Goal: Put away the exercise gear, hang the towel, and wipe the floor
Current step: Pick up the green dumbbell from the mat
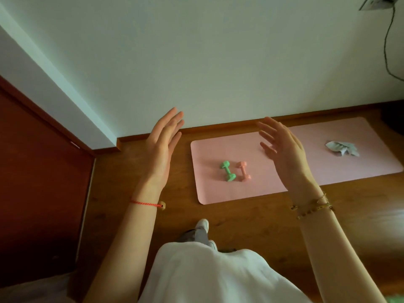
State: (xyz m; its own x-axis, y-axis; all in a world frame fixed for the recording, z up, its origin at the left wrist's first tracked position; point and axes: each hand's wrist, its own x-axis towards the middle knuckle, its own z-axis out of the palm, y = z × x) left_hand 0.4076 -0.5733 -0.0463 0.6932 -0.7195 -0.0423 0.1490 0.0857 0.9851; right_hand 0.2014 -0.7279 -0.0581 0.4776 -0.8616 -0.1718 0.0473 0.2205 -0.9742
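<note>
Foremost, both hands are shown empty, fingers straight: left hand (161, 145) is raised beyond the mat's (218, 193) left edge, right hand (284, 149) above its middle. On the mat's left part, untouched, green dumbbell (227, 171) and pink dumbbell (243, 171) lie side by side; both are judged rigid and best gripped at the bar. A crumpled towel (342, 148), judged soft, lies toward the mat's right end.

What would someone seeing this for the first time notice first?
The left hand and right hand hover open and empty in the foreground. Between them, a green dumbbell and a pink dumbbell lie side by side on a pink exercise mat, with a crumpled pale towel farther right on it.
</note>
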